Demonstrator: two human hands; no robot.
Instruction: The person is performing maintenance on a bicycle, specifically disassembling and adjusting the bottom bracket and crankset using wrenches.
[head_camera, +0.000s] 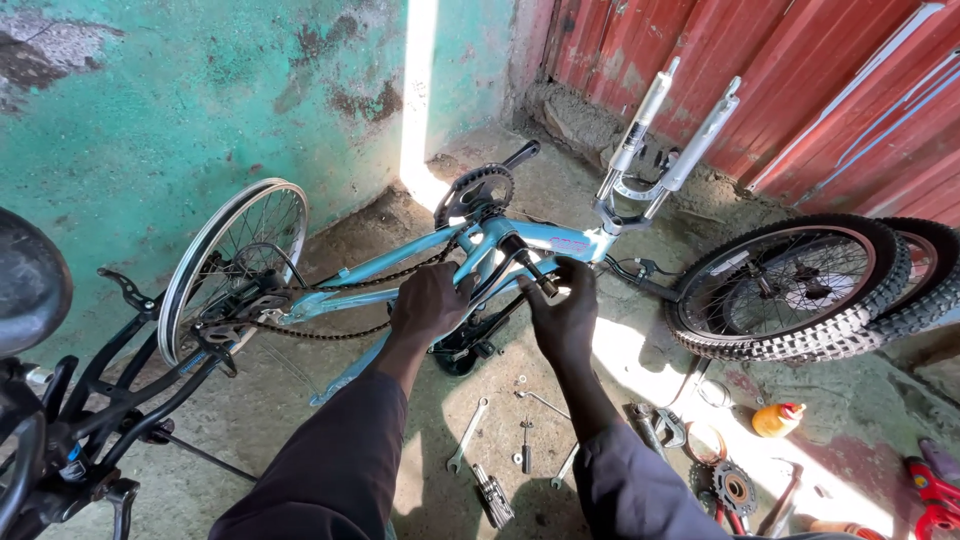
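On the floor (300, 420) lies an upturned blue frame (440, 245), rear wheel (235, 265) and chain (340, 330) fitted, fork (665, 135) bare. Left hand (430, 305) grips the frame; right hand (563, 310) fingers pinch a pedal (535, 275) at 12 o'clock. Front wheel (790, 290) waits at 3; wrenches (468, 435) clutter 6.

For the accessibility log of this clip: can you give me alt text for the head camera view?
Two bare hands, left hand and right hand, grip the frame of an upside-down light blue metal bicycle on a concrete floor. A knobby black front wheel lies detached at right; silver spanners and a small orange bottle lie nearby.
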